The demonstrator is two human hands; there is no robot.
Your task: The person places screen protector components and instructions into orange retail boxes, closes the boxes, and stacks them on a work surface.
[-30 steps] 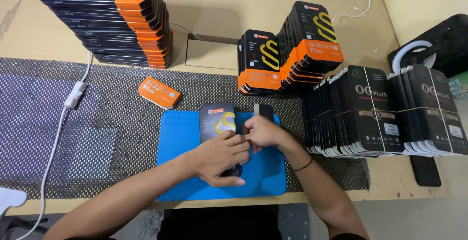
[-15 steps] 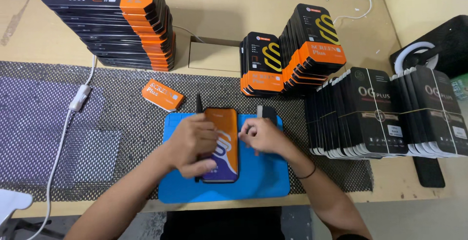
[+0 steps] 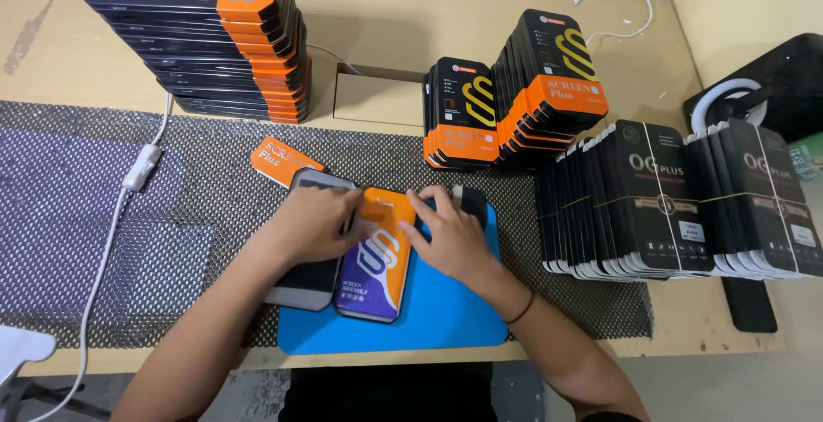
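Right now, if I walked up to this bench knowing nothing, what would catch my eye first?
Probably the two hands at the centre: the left hand and right hand press on an orange and purple package lying on a blue mat, with a dark flat slab beside it. Next, the tall stack of black and orange boxes at the far left, and the upright rows of black packages on the right.
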